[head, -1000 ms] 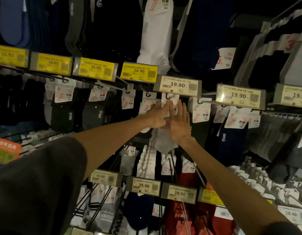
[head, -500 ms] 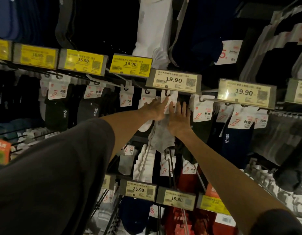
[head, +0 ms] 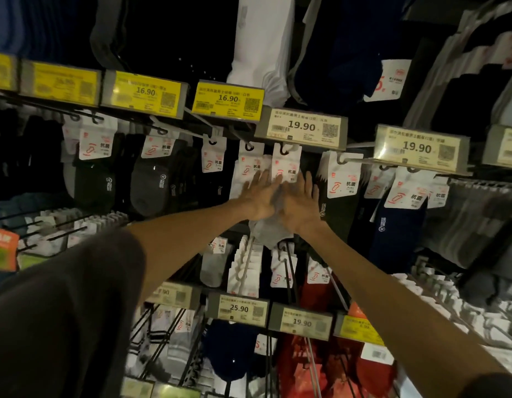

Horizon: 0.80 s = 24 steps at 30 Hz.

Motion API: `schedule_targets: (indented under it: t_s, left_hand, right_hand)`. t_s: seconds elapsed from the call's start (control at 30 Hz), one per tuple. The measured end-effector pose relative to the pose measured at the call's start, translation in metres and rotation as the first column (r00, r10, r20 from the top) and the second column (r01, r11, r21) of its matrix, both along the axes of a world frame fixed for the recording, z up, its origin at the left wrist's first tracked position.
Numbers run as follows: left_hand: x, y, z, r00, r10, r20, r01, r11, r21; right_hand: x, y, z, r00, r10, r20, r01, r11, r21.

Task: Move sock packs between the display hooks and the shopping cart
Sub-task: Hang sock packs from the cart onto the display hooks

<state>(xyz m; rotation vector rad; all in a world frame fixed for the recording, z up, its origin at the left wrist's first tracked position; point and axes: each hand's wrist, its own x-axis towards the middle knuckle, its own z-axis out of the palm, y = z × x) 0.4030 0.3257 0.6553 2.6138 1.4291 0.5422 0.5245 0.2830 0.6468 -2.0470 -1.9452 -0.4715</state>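
Note:
A grey sock pack [head: 267,231] with a white header card [head: 286,163] hangs from a display hook [head: 284,150] under a 19.90 price tag [head: 302,126]. My left hand [head: 259,195] and my right hand [head: 299,201] lie side by side flat against this pack, fingers straight and pointing up at the card. The grey sock shows below and between my palms. The shopping cart is out of sight.
Rows of hanging sock packs fill the wall: dark packs [head: 151,179] at left, a navy pack [head: 395,225] at right, white [head: 244,268] and red packs [head: 315,363] below. Price-tag rails [head: 145,91] jut out above and below my arms.
Both hands stay flat on the grey pack, now sitting slightly lower on its card. My head has moved closer and tilted, shifting the shelves in view.

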Motion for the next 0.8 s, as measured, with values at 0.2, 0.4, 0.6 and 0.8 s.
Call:
schedule_targets:
  t_s: [0.2,0.4,0.6,0.8]
  left_hand:
    - [-0.05,-0.096,-0.049,0.816,-0.182,0.549,0.123,0.982,0.143]
    - [-0.132,-0.188,-0.137,0.713,-0.212,0.669,0.173,0.977,0.126]
    - [-0.215,-0.27,-0.266,0.795,-0.25,0.553,0.277,0.96,0.036]
    - [-0.271,-0.336,-0.382,0.857,0.021,0.514,0.206,0.901,-0.381]
  right_hand:
    - [-0.047,-0.079,-0.052,0.893,0.41,-0.188,-0.33,0.878,0.347]
    - [-0.125,-0.184,-0.119,0.826,0.468,-0.315,-0.34,0.859,0.383]
    - [-0.207,-0.273,-0.247,0.809,0.292,-0.51,-0.284,0.954,0.096]
    - [-0.239,-0.339,-0.394,0.758,-0.066,-0.65,-0.252,0.888,-0.384]
